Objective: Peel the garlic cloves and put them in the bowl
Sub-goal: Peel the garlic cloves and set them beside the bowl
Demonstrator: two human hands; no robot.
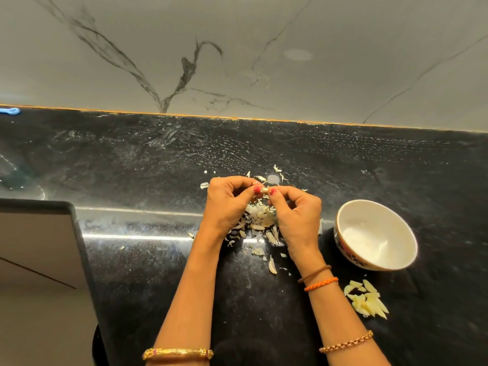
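Skins [260, 220] under hands, bowl [343, 220] beside.

Pale garlic clove [264, 190] pinched above the skins; white bowl [375, 235] upright, seemingly empty; peeled cloves [367, 299] heaped nearby.

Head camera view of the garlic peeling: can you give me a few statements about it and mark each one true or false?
1. Both hands pinch one garlic clove between their fingertips. True.
2. The white bowl sits by the left hand. False: it sits beside the right hand.
3. A pile of peeled cloves lies on the counter outside the bowl. True.
4. The bowl is heaped full of cloves. False: its inside looks nearly empty.
5. Loose garlic skins lie below the hands. True.
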